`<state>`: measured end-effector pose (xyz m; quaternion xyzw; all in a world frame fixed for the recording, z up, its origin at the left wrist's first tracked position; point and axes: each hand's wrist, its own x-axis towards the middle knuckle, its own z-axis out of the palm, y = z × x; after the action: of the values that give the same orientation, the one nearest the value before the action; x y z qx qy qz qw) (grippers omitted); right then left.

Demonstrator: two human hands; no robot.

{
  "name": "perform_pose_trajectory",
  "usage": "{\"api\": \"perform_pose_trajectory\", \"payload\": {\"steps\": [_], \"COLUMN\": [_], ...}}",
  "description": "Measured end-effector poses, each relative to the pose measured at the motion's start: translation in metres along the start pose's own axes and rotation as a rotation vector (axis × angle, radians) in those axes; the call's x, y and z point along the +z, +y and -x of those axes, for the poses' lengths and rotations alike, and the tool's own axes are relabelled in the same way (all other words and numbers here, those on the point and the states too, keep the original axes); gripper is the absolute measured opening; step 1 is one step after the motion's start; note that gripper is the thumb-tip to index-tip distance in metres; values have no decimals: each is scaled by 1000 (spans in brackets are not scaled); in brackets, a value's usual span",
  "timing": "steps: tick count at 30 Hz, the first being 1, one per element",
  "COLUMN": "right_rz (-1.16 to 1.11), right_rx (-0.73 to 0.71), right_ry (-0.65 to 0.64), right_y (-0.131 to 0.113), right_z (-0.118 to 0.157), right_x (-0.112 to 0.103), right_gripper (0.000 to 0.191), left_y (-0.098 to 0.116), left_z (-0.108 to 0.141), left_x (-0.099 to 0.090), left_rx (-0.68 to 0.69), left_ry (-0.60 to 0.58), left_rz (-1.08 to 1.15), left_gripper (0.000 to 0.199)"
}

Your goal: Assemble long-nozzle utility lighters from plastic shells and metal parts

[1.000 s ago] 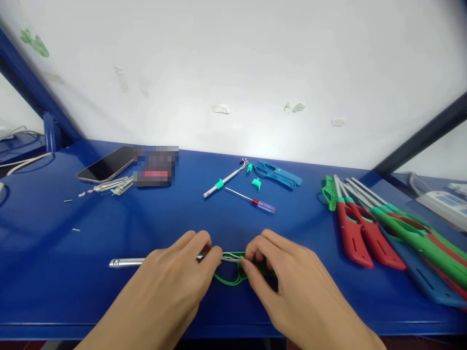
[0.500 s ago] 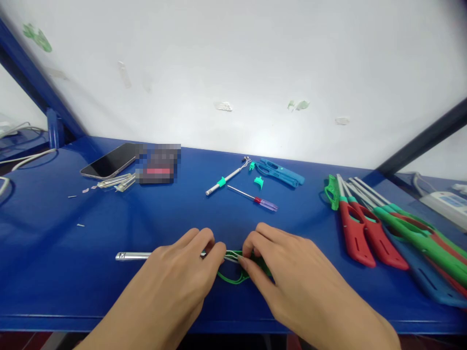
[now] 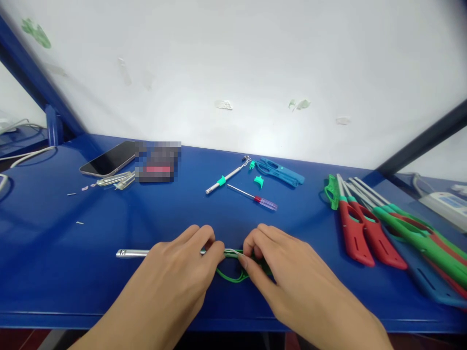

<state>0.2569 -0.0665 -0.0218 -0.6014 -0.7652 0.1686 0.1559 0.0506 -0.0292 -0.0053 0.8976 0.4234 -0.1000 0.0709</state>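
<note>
A silver lighter tube lies sideways near the front of the table and runs under my left hand. That hand is closed, thumb and fingers pinching at the tube's inner end. From there thin white wires cross to my right hand, whose thumb and forefinger are pressed together on them. Below the wires is an opened green lighter housing; its trigger loop shows between the hands, while its right part is mostly covered by my right fingers.
Behind my hands lie a screwdriver, another lighter tube with wires, and a blue lighter housing. Several whole lighters are piled at right. A phone, a blurred dark packet and clear fuel tanks sit at back left.
The white wires between my hands, bowed apart before, now lie closer together along the green housing. Both hands keep their pinch and have barely moved.
</note>
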Motion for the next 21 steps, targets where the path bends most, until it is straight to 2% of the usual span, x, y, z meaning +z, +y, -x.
{"api": "perform_pose_trajectory", "payload": {"steps": [6, 16, 21], "right_rz": [-21, -25, -35], "right_rx": [-10, -41, -53], "right_ry": [-10, -23, -30], "right_y": [1, 3, 3], "right_z": [-2, 0, 0], "right_x": [0, 0, 0], "right_gripper": [15, 15, 15], "left_y": [0, -6, -5], "left_z": [-4, -1, -2], "left_x": [1, 9, 11], "left_rx": [17, 74, 88], "left_ry": [39, 215, 222], "left_rz": [-15, -19, -53], "left_gripper": [49, 49, 46]}}
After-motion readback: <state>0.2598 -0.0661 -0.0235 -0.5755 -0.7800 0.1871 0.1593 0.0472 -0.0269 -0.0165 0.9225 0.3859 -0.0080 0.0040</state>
